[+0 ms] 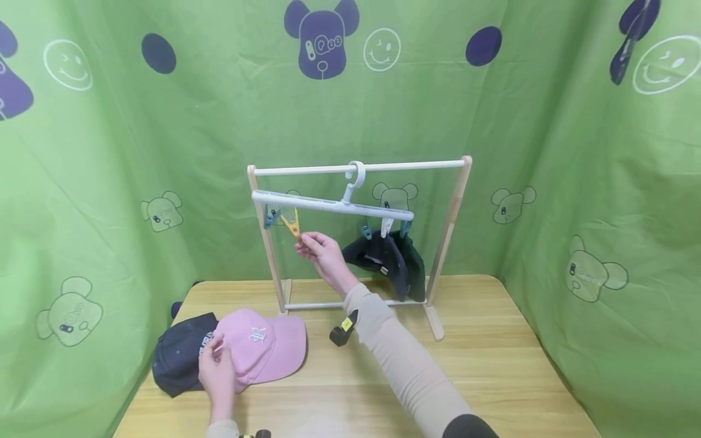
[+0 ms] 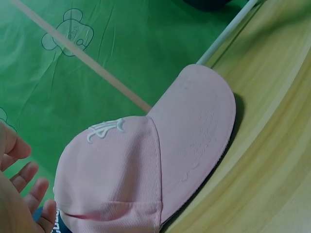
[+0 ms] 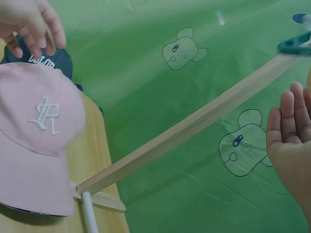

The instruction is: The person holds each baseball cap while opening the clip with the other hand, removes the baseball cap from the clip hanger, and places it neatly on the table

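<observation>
My right hand (image 1: pixel 324 255) pinches a yellow clothes clip (image 1: pixel 292 224) by its lower end, just under the left arm of a pale hanger (image 1: pixel 306 202). The hanger hooks over the rack's top bar and tilts down to the right. From its right arm a dark cap (image 1: pixel 391 258) hangs by clips, among them a white clip (image 1: pixel 386 227). Loosely bent, the fingers of my left hand (image 1: pixel 216 368) hover by a pink cap (image 1: pixel 287 350) with a white embroidered letter. A dark navy cap (image 1: pixel 177 356) lies partly beneath the pink one, white lettering on its front.
A wooden rack (image 1: pixel 450 225) with white bars stands on the wood-grain table (image 1: pixel 493 365). Another clip, blue-green (image 1: pixel 269 216), hangs at the hanger's left end beside the rack post. Green patterned curtain (image 1: pixel 219 121) encloses the back and both sides.
</observation>
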Demonstrator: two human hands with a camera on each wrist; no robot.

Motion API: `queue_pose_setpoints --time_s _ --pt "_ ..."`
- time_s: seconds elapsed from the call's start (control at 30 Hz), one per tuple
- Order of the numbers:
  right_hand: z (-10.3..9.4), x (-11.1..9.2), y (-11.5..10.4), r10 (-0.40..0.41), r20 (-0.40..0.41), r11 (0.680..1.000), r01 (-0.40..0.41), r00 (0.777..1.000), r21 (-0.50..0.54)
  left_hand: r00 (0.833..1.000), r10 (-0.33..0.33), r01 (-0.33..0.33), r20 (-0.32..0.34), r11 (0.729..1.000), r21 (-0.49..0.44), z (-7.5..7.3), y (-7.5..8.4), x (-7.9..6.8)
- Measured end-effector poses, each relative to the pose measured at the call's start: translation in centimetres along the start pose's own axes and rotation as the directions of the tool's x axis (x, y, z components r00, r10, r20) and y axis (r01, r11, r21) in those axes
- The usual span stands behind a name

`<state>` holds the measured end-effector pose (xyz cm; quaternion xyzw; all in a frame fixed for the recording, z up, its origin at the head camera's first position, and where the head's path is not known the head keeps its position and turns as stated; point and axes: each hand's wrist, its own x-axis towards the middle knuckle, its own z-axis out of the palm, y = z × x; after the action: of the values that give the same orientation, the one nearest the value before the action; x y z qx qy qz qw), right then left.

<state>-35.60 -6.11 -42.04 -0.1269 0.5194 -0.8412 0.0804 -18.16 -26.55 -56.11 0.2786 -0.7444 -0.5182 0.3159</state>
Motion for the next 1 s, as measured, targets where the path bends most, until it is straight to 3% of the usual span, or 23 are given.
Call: queue_pose_setpoints --time_s 0.5,0.7,1.0 --pt "-2.6 -1.1 0.1 0.001 -0.087 0.999 -0.004 0.996 -0.035 0.995 0.052 -0.044 0.081 0.994 -0.097 2.4 2.0 -0.7" --pt "-4.8 -1.6 -1.0 -0.020 -0.130 1.000 0.017 0.991 -0.020 0.983 0.084 -0.056 0.164 0.985 -0.165 3.6 2.9 -0.7" --pt "-7.8 -2.1 -2.7 -0.029 -0.170 0.999 0.032 0.985 0.015 0.966 0.147 -0.104 0.213 0.974 -0.199 4.8 4.9 -0.7"
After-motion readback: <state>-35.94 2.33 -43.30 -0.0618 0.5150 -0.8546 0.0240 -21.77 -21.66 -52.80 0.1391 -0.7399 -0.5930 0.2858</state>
